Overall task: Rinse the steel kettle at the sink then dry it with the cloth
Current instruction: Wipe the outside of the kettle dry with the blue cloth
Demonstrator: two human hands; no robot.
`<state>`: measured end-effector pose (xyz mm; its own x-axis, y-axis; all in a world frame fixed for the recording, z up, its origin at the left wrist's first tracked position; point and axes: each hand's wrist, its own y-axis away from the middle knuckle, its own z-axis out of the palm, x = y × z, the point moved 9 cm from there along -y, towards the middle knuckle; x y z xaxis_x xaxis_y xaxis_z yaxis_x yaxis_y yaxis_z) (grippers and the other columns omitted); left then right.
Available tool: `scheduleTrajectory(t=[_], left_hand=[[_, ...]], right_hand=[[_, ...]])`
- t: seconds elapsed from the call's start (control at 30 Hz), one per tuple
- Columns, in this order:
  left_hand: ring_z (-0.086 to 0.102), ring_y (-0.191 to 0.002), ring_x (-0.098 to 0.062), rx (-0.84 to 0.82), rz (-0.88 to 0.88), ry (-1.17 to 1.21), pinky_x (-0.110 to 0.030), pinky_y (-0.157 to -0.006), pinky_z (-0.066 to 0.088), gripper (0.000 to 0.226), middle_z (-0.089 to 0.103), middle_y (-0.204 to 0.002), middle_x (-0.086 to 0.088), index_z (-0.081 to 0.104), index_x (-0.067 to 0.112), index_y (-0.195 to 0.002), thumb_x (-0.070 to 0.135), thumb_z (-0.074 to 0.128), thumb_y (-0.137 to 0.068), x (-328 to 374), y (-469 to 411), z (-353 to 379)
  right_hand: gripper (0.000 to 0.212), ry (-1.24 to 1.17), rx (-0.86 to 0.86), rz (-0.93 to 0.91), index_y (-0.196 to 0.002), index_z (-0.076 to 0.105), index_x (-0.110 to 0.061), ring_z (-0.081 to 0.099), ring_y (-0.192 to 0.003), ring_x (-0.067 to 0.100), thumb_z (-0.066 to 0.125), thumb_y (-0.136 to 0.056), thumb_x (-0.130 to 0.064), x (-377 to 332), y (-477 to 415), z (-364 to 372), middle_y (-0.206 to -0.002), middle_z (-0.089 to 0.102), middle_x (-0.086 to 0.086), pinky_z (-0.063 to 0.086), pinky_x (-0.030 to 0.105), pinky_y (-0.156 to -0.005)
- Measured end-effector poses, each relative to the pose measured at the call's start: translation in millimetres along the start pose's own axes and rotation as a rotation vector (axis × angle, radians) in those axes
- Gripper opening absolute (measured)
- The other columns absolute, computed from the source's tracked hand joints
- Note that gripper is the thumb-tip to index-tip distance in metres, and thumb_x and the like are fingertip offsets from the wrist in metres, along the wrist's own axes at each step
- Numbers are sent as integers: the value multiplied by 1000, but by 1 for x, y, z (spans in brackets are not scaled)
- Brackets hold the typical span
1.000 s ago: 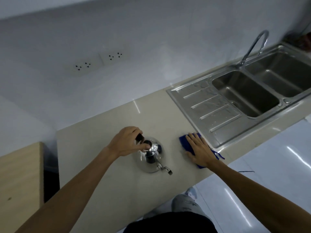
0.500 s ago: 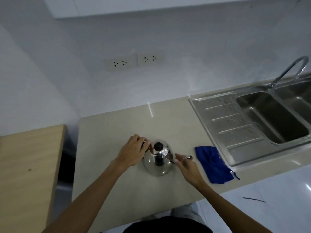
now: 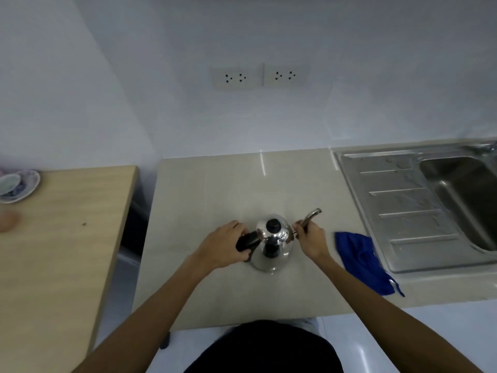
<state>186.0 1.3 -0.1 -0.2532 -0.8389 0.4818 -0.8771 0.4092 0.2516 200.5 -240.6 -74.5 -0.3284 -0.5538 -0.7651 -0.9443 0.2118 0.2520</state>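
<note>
A small steel kettle (image 3: 273, 250) with a black lid knob stands upright on the beige counter (image 3: 228, 195). My left hand (image 3: 224, 247) is closed around its black handle on the left side. My right hand (image 3: 310, 239) grips the thin curved spout, which points up and to the right. A crumpled blue cloth (image 3: 361, 261) lies on the counter right of the kettle, touching the front corner of the steel sink's drainboard (image 3: 403, 208). The sink basin (image 3: 468, 195) is at the far right edge.
A wooden table (image 3: 61, 238) stands left of the counter across a dark gap, with a patterned saucer (image 3: 18, 185) at its far left. Two wall sockets (image 3: 259, 75) sit above the counter. The counter's front edge runs just before my body.
My right hand left the blue cloth and took the kettle's spout. My left hand shifted from the lid to the handle. The view swung left, pushing the sink to the right edge.
</note>
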Motion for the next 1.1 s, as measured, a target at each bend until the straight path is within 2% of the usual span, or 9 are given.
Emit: scheduleTrajectory(t=[0.13,0.23,0.4,0.53,0.63,0.7,0.9,1.0,1.1], left_hand=[[57,-71,-16,-4,3,-10,-30,-63,49,31,62,-104,1,57,15,-102,31,71,-80,4,2,-4],[61,-68,-19,25,-16,-8,-37,-67,56,30,63,-101,-1,57,13,-99,31,70,-79,-2,4,-13],[57,-65,-16,90,-60,-25,-33,-67,53,29,61,-101,0,55,15,-99,27,71,-78,-30,-1,-48],[63,-77,-24,116,-117,-59,-40,-72,56,30,59,-101,-1,56,13,-100,24,71,-77,-63,-13,-75],[62,-86,-27,133,-138,-106,-40,-74,53,29,59,-103,-3,56,14,-100,25,71,-77,-89,-26,-90],[61,-88,-29,148,-145,-144,-38,-73,50,30,59,-104,-5,56,12,-102,24,70,-79,-103,-36,-101],[60,-89,-27,112,-162,-189,-40,-80,56,32,56,-102,-4,55,13,-106,25,70,-80,-128,-65,-126],[60,-90,-27,88,-178,-193,-41,-81,56,32,56,-103,-5,55,12,-106,24,69,-81,-135,-76,-132],[60,-91,-27,72,-182,-208,-41,-80,55,33,57,-105,-6,55,12,-108,24,69,-81,-138,-85,-132]], right_hand=[[17,-32,11,14,-94,68,-6,64,-79,18,56,-98,-18,-5,-4,-1,-82,67,0,47,28,-74],[16,-45,10,-8,-96,67,-6,64,-80,18,58,-97,-18,-22,-13,3,-83,67,1,47,28,-76],[16,-47,-31,-54,-94,69,-5,68,-79,24,61,-96,-18,-60,-38,22,-81,68,3,49,28,-75],[21,-22,-75,-79,-94,70,-1,68,-80,22,63,-94,-22,-93,-66,48,-83,69,3,51,30,-77],[22,-31,-98,-58,-92,72,-3,72,-79,26,67,-91,-24,-106,-92,71,-84,74,8,59,43,-80],[22,-46,-102,-26,-91,73,-3,72,-78,29,68,-89,-25,-111,-110,86,-83,74,13,59,46,-78],[23,-82,-89,43,-99,72,1,70,-90,31,65,-91,-20,-141,-140,104,-94,73,18,56,36,-84],[23,-87,-95,77,-102,71,2,66,-94,29,64,-93,-17,-150,-150,106,-97,70,18,50,29,-79],[24,-99,-85,104,-104,69,3,66,-97,30,64,-93,-17,-148,-155,107,-103,70,19,51,31,-81]])
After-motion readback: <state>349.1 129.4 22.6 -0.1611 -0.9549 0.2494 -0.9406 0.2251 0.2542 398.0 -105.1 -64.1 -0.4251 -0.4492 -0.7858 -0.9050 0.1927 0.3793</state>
